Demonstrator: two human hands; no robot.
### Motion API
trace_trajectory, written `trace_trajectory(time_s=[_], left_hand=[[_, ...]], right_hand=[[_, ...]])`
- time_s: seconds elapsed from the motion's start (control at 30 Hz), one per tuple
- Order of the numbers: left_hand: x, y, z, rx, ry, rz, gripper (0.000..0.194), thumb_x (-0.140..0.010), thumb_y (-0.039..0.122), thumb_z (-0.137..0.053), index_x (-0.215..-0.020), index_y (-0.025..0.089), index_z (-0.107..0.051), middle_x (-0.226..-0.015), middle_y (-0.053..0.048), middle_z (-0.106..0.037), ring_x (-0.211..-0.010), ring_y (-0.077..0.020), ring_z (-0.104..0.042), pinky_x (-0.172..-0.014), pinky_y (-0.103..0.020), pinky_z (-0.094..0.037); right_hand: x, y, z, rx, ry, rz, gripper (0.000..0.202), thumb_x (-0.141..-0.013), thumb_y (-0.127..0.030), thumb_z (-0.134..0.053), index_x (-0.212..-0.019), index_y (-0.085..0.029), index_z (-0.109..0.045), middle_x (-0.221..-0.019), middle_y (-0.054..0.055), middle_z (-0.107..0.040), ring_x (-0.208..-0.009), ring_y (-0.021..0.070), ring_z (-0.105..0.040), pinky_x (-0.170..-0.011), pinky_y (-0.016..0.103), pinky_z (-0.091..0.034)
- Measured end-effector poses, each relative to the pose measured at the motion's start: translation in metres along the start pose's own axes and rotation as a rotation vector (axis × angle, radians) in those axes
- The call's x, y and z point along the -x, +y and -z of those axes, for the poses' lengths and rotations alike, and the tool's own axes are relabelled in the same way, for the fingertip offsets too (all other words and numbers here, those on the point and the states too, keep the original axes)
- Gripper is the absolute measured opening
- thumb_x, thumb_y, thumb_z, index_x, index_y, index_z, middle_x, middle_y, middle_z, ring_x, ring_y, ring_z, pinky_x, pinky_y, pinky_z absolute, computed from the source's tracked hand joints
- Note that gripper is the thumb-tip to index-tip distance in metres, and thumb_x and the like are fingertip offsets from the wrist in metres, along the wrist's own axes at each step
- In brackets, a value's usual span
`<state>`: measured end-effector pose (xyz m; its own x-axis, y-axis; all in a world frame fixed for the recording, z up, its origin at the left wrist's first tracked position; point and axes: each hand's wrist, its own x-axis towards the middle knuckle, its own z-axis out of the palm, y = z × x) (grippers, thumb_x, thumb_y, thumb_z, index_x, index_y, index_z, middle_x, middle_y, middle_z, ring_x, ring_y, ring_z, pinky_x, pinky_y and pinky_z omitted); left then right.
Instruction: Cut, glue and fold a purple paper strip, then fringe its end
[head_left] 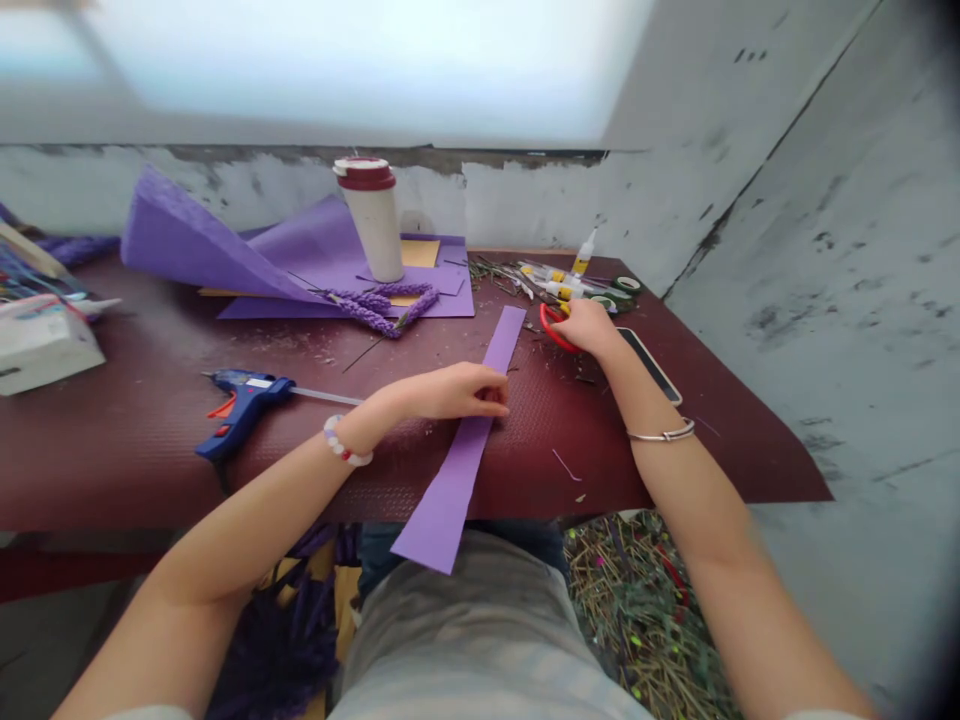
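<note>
A long strip of purple paper [459, 470] slants across the table, its near end hanging past the front edge. My left hand [472, 391] is closed on the middle of this strip, fingers curled. Over at the right, my right hand [587, 325] grips red-handled scissors [553, 330]; their blades point away toward the clutter and are partly lost in it. A dark-screened phone [651, 366] lies beside my right wrist. To the left of my left hand rests a blue glue gun [251, 405] with a clear glue stick in its back.
Behind stand a white cup with a dark red lid [377, 220], large purple sheets [300, 250] and braided purple pieces [375, 308]. Glue bottles [583, 255], green tape rolls [626, 285] and stems [491, 270] lie back right. A white box [45, 345] sits left. Walls border the table.
</note>
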<state>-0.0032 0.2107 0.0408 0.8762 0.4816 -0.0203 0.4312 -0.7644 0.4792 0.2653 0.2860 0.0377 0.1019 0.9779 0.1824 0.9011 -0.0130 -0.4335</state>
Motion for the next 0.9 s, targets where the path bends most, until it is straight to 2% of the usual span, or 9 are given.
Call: trace_trajectory(time_s=[0.03,0.1,0.17,0.23,0.37,0.53,0.67,0.83,0.9], left_hand=[[-0.001,-0.003,-0.002,-0.034,0.07,0.038,0.021,-0.099,0.028,-0.053,-0.108,0.019,-0.07,-0.111,-0.009,-0.069,-0.1,-0.0222,-0.066,-0.093,-0.033,-0.051],[-0.002,-0.011,-0.005,-0.1,0.177,0.104,0.038,-0.096,0.011,-0.043,-0.125,0.018,-0.066,-0.141,-0.014,-0.06,-0.13,-0.0265,-0.057,-0.111,-0.041,-0.043],[-0.002,-0.017,-0.005,-0.139,0.187,0.133,0.055,-0.089,0.001,-0.041,-0.136,0.02,-0.062,-0.16,-0.012,-0.049,-0.146,-0.0258,-0.047,-0.121,-0.042,-0.036],[-0.001,-0.02,-0.004,-0.157,0.146,0.143,0.063,-0.086,-0.001,-0.042,-0.142,0.021,-0.06,-0.164,-0.008,-0.046,-0.149,-0.0229,-0.045,-0.123,-0.037,-0.035],[0.001,-0.022,-0.002,-0.179,0.107,0.154,0.062,-0.09,0.002,-0.042,-0.146,0.022,-0.058,-0.163,-0.006,-0.047,-0.15,-0.021,-0.046,-0.124,-0.034,-0.034],[-0.005,-0.023,-0.006,-0.188,0.15,0.156,0.051,-0.096,0.006,-0.041,-0.139,0.022,-0.064,-0.157,-0.009,-0.055,-0.143,-0.0239,-0.053,-0.12,-0.039,-0.039],[-0.013,-0.023,-0.011,-0.186,0.269,0.192,0.031,-0.101,0.02,-0.05,-0.126,0.019,-0.068,-0.139,-0.012,-0.064,-0.128,-0.0241,-0.061,-0.112,-0.037,-0.045],[-0.02,-0.031,-0.013,-0.182,0.475,0.393,0.017,-0.099,0.024,-0.054,-0.111,0.017,-0.064,-0.12,-0.014,-0.063,-0.116,-0.0274,-0.06,-0.102,-0.042,-0.048],[-0.021,-0.033,-0.014,-0.174,0.508,0.469,0.017,-0.098,0.033,-0.059,-0.104,0.018,-0.064,-0.111,-0.013,-0.064,-0.109,-0.0289,-0.06,-0.097,-0.044,-0.049]], right_hand=[[-0.001,0.004,0.003,0.024,-0.014,0.017,0.011,-0.072,-0.02,-0.077,-0.072,-0.02,-0.066,-0.075,0.013,-0.068,-0.094,0.0366,-0.069,-0.081,0.043,-0.052],[-0.002,0.009,0.007,0.065,-0.042,0.052,0.011,-0.069,-0.019,-0.079,-0.069,-0.021,-0.067,-0.071,0.011,-0.067,-0.088,0.0339,-0.069,-0.079,0.042,-0.052],[-0.002,0.011,0.01,0.101,-0.051,0.08,0.013,-0.07,-0.023,-0.08,-0.067,-0.021,-0.068,-0.068,0.01,-0.067,-0.082,0.0316,-0.068,-0.076,0.041,-0.052],[-0.002,0.011,0.015,0.132,-0.039,0.094,0.018,-0.071,-0.032,-0.081,-0.066,-0.022,-0.068,-0.069,0.01,-0.069,-0.081,0.031,-0.067,-0.074,0.041,-0.05],[0.001,0.011,0.024,0.18,-0.006,0.055,0.027,-0.076,-0.043,-0.079,-0.067,-0.02,-0.07,-0.075,0.014,-0.07,-0.082,0.0329,-0.067,-0.07,0.041,-0.047],[0.003,0.008,0.025,0.21,0.032,0.004,0.028,-0.082,-0.046,-0.075,-0.075,-0.019,-0.074,-0.078,0.014,-0.072,-0.084,0.0338,-0.069,-0.07,0.04,-0.048],[0.004,0.008,0.021,0.233,0.066,0.011,0.016,-0.08,-0.035,-0.077,-0.079,-0.019,-0.075,-0.087,0.016,-0.074,-0.092,0.0361,-0.069,-0.076,0.044,-0.05],[0.002,0.017,0.015,0.227,0.055,0.026,0.009,-0.075,-0.026,-0.08,-0.079,-0.02,-0.074,-0.092,0.016,-0.076,-0.093,0.0369,-0.069,-0.079,0.047,-0.052],[0.0,0.022,0.013,0.212,0.048,0.026,0.013,-0.073,-0.026,-0.081,-0.082,-0.02,-0.074,-0.094,0.017,-0.076,-0.092,0.037,-0.069,-0.078,0.048,-0.052]])
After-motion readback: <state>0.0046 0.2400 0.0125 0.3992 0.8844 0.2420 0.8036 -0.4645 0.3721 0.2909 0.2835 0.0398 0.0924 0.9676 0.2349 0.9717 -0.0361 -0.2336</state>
